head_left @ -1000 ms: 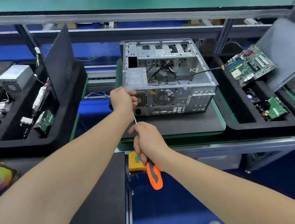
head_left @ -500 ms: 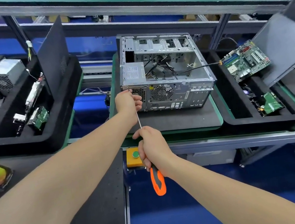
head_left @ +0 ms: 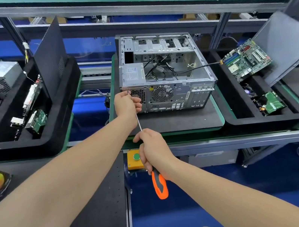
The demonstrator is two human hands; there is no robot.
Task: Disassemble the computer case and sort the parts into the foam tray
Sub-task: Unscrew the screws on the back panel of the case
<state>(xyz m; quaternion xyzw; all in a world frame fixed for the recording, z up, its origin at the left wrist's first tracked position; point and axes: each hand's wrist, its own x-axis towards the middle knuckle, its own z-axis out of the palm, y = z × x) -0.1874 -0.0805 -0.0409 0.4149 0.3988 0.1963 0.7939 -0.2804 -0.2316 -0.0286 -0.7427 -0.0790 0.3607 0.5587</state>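
Silver computer case (head_left: 180,92) lies open, cables (head_left: 192,69) inside.

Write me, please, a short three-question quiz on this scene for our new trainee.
1. True or false: the right hand grips the screwdriver by its orange handle.
2. The screwdriver's tip meets the computer case at: A) the upper left corner of its back panel; B) the fan grille; C) the open top.
3. Fill in: the green circuit board lies in the foam tray to the case's ____.
Key: 1 true; 2 A; 3 right.
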